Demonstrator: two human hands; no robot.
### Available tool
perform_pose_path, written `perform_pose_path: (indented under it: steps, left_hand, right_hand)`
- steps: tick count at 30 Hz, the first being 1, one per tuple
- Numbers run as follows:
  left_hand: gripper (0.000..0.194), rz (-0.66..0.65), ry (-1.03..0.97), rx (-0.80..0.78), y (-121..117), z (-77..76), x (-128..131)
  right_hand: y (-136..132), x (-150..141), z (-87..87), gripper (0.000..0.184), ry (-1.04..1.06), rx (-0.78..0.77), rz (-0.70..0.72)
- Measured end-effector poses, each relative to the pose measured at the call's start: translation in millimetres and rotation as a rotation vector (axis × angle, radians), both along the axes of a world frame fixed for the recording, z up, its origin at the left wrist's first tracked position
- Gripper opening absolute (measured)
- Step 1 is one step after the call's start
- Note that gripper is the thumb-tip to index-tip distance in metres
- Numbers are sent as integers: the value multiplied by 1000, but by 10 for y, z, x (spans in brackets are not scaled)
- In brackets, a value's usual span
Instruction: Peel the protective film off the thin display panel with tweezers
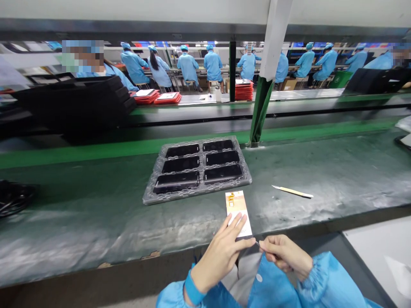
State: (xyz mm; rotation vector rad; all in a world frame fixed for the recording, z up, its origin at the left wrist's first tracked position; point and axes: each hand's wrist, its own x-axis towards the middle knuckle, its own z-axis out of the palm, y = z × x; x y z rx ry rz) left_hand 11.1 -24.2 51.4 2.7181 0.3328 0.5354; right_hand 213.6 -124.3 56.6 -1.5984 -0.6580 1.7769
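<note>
A flat phone-like slab (244,230) with a white-and-orange face lies at the table's front edge. Small orange-gold pieces (231,199) sit on its far end. My left hand (224,248) rests across its near half, fingers stretched out, thumb reaching past the near right corner. Beside that corner, my right hand (282,254) pinches a small, thin dark piece between thumb and forefinger; its kind is too small to make out. Beyond the slab, a clear plastic tray (201,171) carries several black phones (223,173) in two columns.
A craft knife (293,191) with a yellowish handle lies to the right, blade leftward. A post (261,102) rises behind the tray. Dark cables (14,199) lie at the far left. Black stacked trays (73,102) and red stacks (244,90) stand beyond; people in blue sit further back.
</note>
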Motion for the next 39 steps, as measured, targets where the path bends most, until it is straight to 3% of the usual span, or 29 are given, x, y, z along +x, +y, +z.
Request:
perform_pose_path:
  steps: [3, 6, 9, 12, 16, 18, 24, 30, 33, 37, 39]
  left_hand:
    - [51, 3, 1, 28, -15, 33, 4]
    - [47, 10, 10, 34, -24, 51, 9]
    - [46, 12, 1, 31, -22, 42, 10]
    - [50, 16, -5, -1, -13, 23, 7]
    - [58, 85, -59, -77, -8, 2, 7]
    - [59, 92, -73, -84, -6, 0, 10]
    - [37, 39, -23, -65, 12, 32, 11]
    - [47, 16, 11, 1, 11, 18, -10]
    - [47, 20, 30, -1, -2, 42, -10]
    - [46, 18, 34, -32, -7, 68, -1]
    - [49, 38, 5, -75, -3, 58, -2]
  right_hand:
    - [-79, -56, 37, 51, -204, 186, 13]
    - [-162, -95, 77, 34, -635, 458, 106]
    - [-177, -84, 90, 32, -835, 523, 178]
    - [-119, -33, 78, 39, -701, 475, 181]
    - [-25, 46, 37, 48, -159, 197, 92]
    - [6, 78, 18, 53, 7, 102, 91]
    - [52, 119, 23, 63, 145, -23, 122]
    - [28, 40, 37, 68, 127, -2, 95]
    - [-37, -27, 95, 59, -42, 132, 77]
    - [-113, -49, 218, 31, -623, 423, 187]
    - [-113, -22, 242, 27, -734, 444, 225]
